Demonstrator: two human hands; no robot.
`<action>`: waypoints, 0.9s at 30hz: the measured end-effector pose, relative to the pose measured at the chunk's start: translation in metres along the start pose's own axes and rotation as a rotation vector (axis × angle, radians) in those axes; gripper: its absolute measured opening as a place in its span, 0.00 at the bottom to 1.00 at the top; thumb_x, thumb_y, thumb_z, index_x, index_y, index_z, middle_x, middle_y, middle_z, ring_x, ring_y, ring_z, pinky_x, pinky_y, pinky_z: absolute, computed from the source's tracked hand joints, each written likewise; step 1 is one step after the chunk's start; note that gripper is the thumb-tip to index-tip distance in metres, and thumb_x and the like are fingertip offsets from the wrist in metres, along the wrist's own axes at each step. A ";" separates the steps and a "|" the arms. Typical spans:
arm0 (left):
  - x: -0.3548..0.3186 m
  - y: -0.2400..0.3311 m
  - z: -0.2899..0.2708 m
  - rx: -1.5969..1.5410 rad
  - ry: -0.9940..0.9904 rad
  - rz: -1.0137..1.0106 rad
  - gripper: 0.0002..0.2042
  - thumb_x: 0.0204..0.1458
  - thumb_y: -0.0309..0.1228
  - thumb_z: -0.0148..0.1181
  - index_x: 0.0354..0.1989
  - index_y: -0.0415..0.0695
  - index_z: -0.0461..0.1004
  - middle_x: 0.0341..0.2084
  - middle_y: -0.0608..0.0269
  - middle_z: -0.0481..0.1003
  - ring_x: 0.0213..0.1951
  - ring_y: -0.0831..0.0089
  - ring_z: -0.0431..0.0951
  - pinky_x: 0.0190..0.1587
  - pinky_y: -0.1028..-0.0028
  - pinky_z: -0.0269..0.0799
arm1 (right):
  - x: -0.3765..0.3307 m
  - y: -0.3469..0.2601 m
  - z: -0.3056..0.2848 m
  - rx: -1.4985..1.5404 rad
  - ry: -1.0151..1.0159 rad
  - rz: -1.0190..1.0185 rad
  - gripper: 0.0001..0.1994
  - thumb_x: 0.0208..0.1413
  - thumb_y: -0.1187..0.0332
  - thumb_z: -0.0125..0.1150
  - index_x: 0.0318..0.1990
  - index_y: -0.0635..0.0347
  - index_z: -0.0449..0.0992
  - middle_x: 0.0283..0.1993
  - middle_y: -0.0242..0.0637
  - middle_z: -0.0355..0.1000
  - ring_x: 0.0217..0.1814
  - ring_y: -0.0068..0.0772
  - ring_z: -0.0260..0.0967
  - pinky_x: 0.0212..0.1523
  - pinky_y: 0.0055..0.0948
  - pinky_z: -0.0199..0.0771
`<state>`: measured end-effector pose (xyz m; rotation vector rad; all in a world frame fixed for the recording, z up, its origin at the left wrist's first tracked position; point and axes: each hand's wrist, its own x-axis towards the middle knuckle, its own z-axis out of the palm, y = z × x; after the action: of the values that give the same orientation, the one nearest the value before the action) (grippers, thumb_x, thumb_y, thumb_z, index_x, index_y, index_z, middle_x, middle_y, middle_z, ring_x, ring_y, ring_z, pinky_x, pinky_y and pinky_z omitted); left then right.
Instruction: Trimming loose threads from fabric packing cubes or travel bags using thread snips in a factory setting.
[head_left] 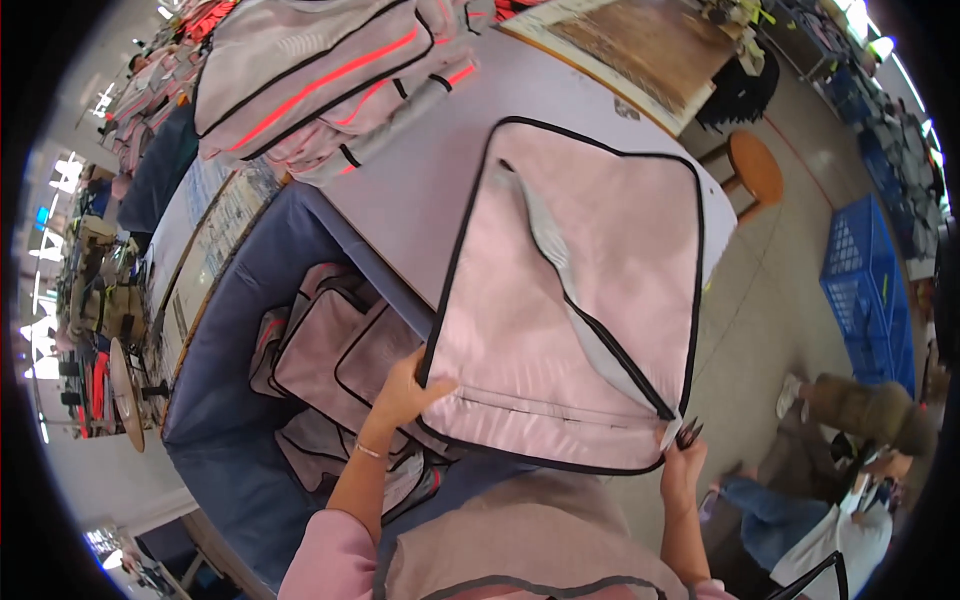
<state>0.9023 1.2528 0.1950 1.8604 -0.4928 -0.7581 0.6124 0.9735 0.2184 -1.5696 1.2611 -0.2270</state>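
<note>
Overhead, a pink bag panel (590, 300) edged in black piping lay on the pale worktop (420, 190), a grey zipper strip running slantwise across it from upper left to lower right. The left hand (405, 390) clamped the panel's lower left corner, thumb on top and fingers beneath. The right hand (682, 465) pinched the lower right corner at the zipper's end, its grip closed on the fabric edge. Beside the left hand, below the worktop's edge, a blue fabric bin (215, 390) held more pink panels (330, 350) with black trim, and the left forearm crossed over them. At the worktop's far side a heap of pink bags with orange stripes (320, 80) rested well apart from the panel. To the right stood a round wooden stool (755, 165) and a blue plastic crate (865, 290) on the floor, and another person (850, 470) crouched near the lower right.
</note>
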 end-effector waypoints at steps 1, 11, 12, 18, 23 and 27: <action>-0.012 0.001 0.000 -0.004 -0.020 -0.013 0.21 0.50 0.34 0.61 0.49 0.32 0.71 0.39 0.55 0.76 0.42 0.77 0.72 0.47 0.74 0.67 | 0.001 0.005 -0.002 0.091 0.009 -0.034 0.07 0.49 0.71 0.60 0.24 0.63 0.73 0.23 0.22 0.65 0.25 0.15 0.57 0.24 0.23 0.55; -0.049 -0.059 0.010 -0.407 0.118 -0.261 0.16 0.53 0.29 0.58 0.47 0.32 0.72 0.39 0.64 0.76 0.39 0.79 0.73 0.44 0.76 0.69 | 0.015 0.039 0.035 0.271 -0.021 -0.075 0.08 0.52 0.68 0.62 0.36 0.62 0.75 0.32 0.23 0.69 0.34 0.16 0.61 0.37 0.21 0.60; -0.050 -0.064 0.011 -0.418 0.110 -0.240 0.17 0.54 0.30 0.58 0.49 0.33 0.71 0.41 0.65 0.75 0.41 0.79 0.72 0.45 0.77 0.68 | 0.012 0.030 0.036 0.224 -0.014 -0.115 0.09 0.52 0.67 0.62 0.37 0.62 0.74 0.32 0.23 0.69 0.34 0.16 0.62 0.37 0.20 0.61; -0.054 -0.047 0.023 -0.204 0.265 -0.067 0.22 0.52 0.27 0.59 0.56 0.35 0.66 0.48 0.57 0.72 0.48 0.73 0.71 0.52 0.75 0.65 | 0.012 0.015 0.035 0.106 0.118 -0.359 0.11 0.53 0.72 0.62 0.43 0.63 0.73 0.33 0.25 0.70 0.31 0.14 0.60 0.33 0.16 0.61; -0.078 -0.024 0.044 0.548 0.526 0.342 0.31 0.48 0.24 0.61 0.62 0.36 0.58 0.60 0.47 0.61 0.60 0.58 0.62 0.62 0.66 0.56 | -0.008 0.007 0.021 0.001 0.284 -0.411 0.11 0.52 0.70 0.64 0.43 0.62 0.74 0.33 0.23 0.68 0.29 0.11 0.57 0.27 0.13 0.58; -0.114 -0.032 0.070 0.474 0.648 0.286 0.35 0.48 0.26 0.62 0.65 0.40 0.53 0.64 0.48 0.53 0.64 0.55 0.54 0.62 0.61 0.53 | -0.027 -0.008 0.033 -0.142 0.002 -0.383 0.11 0.51 0.73 0.64 0.42 0.60 0.75 0.34 0.24 0.68 0.27 0.13 0.59 0.26 0.16 0.60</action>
<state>0.7718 1.2919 0.1779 2.2610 -0.5208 0.1879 0.6282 1.0141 0.2224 -1.9290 0.9858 -0.3876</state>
